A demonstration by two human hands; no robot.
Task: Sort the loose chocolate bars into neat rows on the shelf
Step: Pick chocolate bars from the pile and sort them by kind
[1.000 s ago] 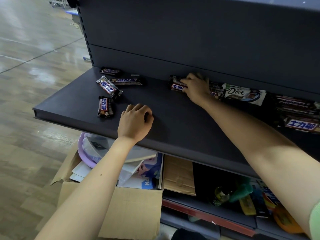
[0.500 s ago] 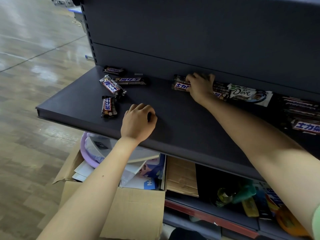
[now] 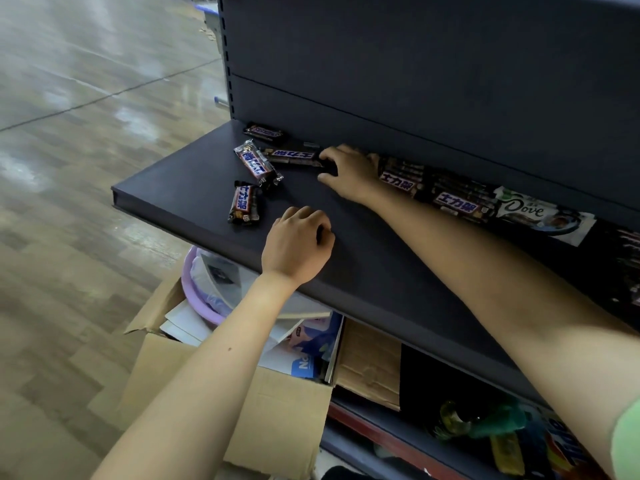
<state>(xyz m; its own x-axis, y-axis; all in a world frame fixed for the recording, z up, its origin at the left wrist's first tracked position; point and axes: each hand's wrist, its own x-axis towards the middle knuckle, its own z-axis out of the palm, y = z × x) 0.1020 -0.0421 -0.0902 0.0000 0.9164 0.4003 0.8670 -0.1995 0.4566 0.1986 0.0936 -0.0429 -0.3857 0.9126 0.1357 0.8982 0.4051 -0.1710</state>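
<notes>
Shelf (image 3: pixel 194 188): chocolate bar (image 3: pixel 294 156) lies left-right, right hand (image 3: pixel 349 171) pinching its end in narrow grip; left hand (image 3: pixel 298 247) fisted.

This is a shop aisle. A dark metal display shelf (image 3: pixel 346 271) hangs from a slotted upright (image 3: pixel 227 64) in front of a plain back panel (image 3: pixel 415 64). Wrapped chocolate bars (image 3: pixel 256 163) lie on it, with a Dove bar (image 3: pixel 540 213) further right. More packaged goods (image 3: pixel 485 424) fill the lower shelf. An open cardboard box (image 3: pixel 277 410) stands on the wide, glossy floor (image 3: pixel 86 168) to the left.
</notes>
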